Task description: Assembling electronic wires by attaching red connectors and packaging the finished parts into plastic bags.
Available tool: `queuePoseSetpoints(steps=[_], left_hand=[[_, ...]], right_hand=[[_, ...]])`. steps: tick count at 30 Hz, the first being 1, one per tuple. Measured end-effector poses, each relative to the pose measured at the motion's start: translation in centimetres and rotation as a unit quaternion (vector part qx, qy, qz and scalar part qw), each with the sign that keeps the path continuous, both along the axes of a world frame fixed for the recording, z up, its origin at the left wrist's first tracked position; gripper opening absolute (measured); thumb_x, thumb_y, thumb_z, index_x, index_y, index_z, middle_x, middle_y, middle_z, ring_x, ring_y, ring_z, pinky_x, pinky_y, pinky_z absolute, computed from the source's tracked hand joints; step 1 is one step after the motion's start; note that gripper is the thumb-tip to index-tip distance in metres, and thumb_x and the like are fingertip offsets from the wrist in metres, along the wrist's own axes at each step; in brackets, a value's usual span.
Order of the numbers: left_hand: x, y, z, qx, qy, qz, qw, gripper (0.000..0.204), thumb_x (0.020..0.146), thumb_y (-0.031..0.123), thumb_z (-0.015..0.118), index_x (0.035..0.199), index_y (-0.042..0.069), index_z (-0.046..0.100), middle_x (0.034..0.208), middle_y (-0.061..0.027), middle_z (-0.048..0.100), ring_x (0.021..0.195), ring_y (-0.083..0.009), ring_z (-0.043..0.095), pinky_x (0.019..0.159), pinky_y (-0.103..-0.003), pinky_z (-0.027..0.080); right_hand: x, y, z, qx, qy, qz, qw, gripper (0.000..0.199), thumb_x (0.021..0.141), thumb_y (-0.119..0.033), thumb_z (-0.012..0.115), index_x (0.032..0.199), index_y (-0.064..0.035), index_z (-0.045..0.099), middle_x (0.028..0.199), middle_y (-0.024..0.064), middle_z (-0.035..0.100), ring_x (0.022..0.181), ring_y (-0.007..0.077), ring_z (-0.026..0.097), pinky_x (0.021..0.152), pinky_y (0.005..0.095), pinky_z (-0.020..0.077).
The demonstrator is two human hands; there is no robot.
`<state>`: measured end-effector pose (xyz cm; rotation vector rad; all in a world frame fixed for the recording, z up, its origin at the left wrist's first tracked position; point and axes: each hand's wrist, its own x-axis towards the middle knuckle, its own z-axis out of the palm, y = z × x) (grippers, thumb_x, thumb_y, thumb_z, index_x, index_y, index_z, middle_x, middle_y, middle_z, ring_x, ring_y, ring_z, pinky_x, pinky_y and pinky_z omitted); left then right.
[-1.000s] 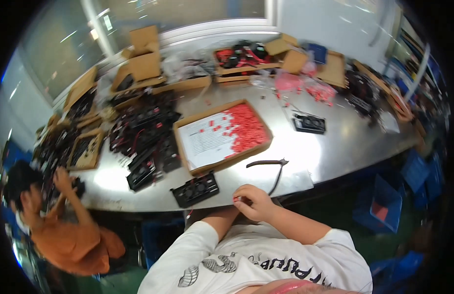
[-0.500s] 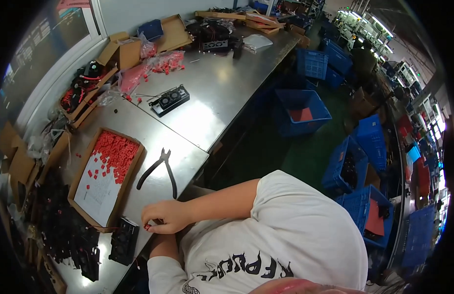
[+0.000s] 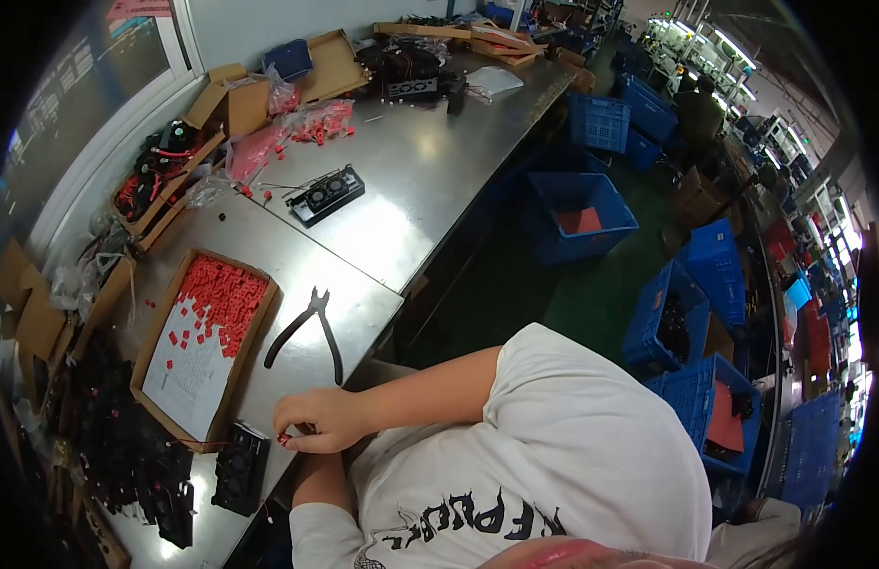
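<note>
My right hand [image 3: 323, 420] is closed at the table's front edge, fingers curled in a pinch around a small red piece [image 3: 285, 439]. My left forearm [image 3: 321, 479] comes up beneath it; the left hand is hidden behind the right one. Just left of my hands lies a black twin-fan unit [image 3: 240, 468] with a thin wire trailing from it. Black-handled cutting pliers [image 3: 311, 332] rest jaws-away beyond my right hand. A shallow cardboard tray [image 3: 259, 318] holds many small red plastic pieces [image 3: 221, 294] over a white printed sheet.
Another fan unit [image 3: 325, 195] lies farther up the metal table [image 3: 411, 180]. Dark fan parts [image 3: 126, 436] are heaped at the left. Cardboard boxes [image 3: 245, 106] and bagged red pieces [image 3: 316, 123] line the wall. Blue crates [image 3: 582, 228] stand on the floor to the right.
My hands and the things on the table have stayed in place. The view has shifted very slightly. More of a pale cloth shape shows at the lower right.
</note>
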<state>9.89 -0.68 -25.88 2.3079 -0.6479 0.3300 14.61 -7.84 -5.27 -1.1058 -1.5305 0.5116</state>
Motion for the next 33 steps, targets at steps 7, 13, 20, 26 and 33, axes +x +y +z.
queuePoseSetpoints(steps=[7,13,20,26,33], left_hand=[[-0.6,-0.4,1.0,0.001,-0.016,0.059,0.998,0.039,0.099,0.025,0.05,0.134,0.008,0.053,0.134,-0.02,0.057,0.121,-0.0281,0.059,0.091,-0.045,0.053],[-9.5,-1.2,2.1,-0.029,0.123,0.344,0.93,0.039,0.099,0.024,0.049,0.134,0.008,0.053,0.135,-0.0202,0.056,0.121,-0.0283,0.059,0.091,-0.045,0.053],[-17.5,-0.6,25.7,-0.032,0.271,0.328,0.904,0.015,0.085,0.023,0.067,0.088,0.008,0.068,0.082,-0.0124,0.067,0.079,-0.0326,0.066,0.07,-0.045,0.052],[-18.0,5.2,27.7,0.185,0.078,0.562,0.803,0.064,0.072,0.046,0.079,0.126,0.016,0.062,0.125,-0.0122,0.056,0.112,-0.0305,0.054,0.087,-0.046,0.043],[-19.3,5.0,23.5,0.234,0.138,0.598,0.754,0.078,0.075,0.052,0.078,0.138,0.014,0.053,0.136,-0.0146,0.045,0.114,-0.034,0.05,0.092,-0.048,0.042]], right_hand=[[-0.9,0.0,0.3,-0.032,0.026,0.023,0.999,0.015,0.091,-0.015,0.066,0.103,-0.0069,0.064,0.103,0.0088,0.063,0.081,0.0236,0.063,0.069,0.0324,0.0514],[-0.8,-0.2,-0.5,-0.051,0.052,-0.065,0.995,0.014,0.09,-0.013,0.068,0.101,-0.0046,0.067,0.089,0.0085,0.067,0.075,0.0172,0.064,0.068,0.0302,0.0526],[0.7,0.9,-2.0,-0.05,0.182,0.061,0.98,0.018,0.098,-0.007,0.061,0.114,0.0009,0.058,0.1,0.01,0.062,0.078,0.0101,0.056,0.07,0.0239,0.0469],[-0.2,0.7,-1.4,-0.123,0.192,0.024,0.973,0.021,0.099,-0.009,0.062,0.116,0.0007,0.058,0.095,0.0063,0.062,0.074,0.009,0.055,0.068,0.0234,0.0467],[-0.5,1.0,-0.6,-0.167,0.249,0.002,0.954,0.026,0.094,-0.001,0.066,0.119,0.0021,0.06,0.097,0.0069,0.065,0.08,0.0103,0.06,0.071,0.0246,0.0503]])
